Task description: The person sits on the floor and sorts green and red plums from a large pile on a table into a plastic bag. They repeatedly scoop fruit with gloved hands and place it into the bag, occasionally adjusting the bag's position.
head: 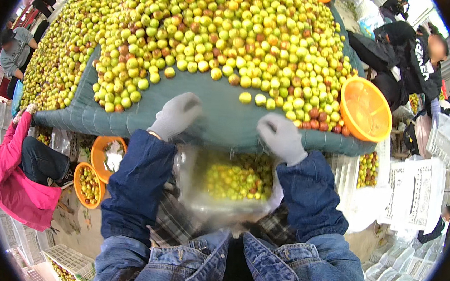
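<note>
My left hand, in a pale knitted glove, is over the front edge of a table covered in dark green cloth. Its fingers curl inward, and the palm is hidden. Across a bare strip of cloth, my right hand, gloved alike, is curled at the same padded edge; I cannot see inside it. A large heap of yellow-green jujubes, some with red-brown patches, spreads beyond both hands. Below and between my forearms stands a lined crate partly filled with jujubes, blurred in view.
An orange plastic basket leans at the table's right corner beside redder jujubes. Two orange baskets stand low at left, near a person in a pink jacket. White crates stack at right; a person in black sits beyond.
</note>
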The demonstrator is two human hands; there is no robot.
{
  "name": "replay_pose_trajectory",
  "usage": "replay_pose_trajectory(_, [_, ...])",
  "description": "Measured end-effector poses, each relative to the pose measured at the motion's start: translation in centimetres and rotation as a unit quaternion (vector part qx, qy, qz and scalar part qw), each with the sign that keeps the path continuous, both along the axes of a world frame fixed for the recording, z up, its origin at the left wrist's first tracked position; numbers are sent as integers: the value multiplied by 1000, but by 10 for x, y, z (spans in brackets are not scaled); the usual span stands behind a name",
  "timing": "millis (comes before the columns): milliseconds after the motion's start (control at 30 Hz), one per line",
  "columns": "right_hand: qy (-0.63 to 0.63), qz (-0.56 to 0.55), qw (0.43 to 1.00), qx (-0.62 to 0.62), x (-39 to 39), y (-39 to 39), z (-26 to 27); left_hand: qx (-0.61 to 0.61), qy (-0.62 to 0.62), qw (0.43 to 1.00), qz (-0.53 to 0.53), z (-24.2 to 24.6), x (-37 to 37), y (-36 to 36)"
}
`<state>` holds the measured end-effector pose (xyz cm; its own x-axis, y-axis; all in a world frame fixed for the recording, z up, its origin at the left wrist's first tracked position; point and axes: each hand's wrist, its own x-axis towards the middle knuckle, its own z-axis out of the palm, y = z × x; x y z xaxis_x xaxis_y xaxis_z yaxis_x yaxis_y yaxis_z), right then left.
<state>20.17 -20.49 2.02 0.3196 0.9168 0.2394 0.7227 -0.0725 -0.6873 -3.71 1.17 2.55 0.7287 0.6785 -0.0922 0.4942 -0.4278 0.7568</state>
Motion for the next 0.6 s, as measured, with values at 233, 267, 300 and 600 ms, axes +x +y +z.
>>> replay_pose_trajectory(233, [-161, -82, 982, -56, 82, 223, 12, 65, -33, 949, 307, -31, 22, 72])
replay_pose_trajectory(267, [-218, -84, 972, -29, 85, 249, 14, 69, -56, 945, 314, -33, 22, 79])
replay_pose_trajectory(300, [-265, -108, 956, -66, 86, 273, 14, 103, -39, 943, 313, -34, 23, 87])
replay_pose_trajectory(600, [-188, 112, 944, -246, 57, 327, 8, 84, 37, 966, 242, -32, 62, 109])
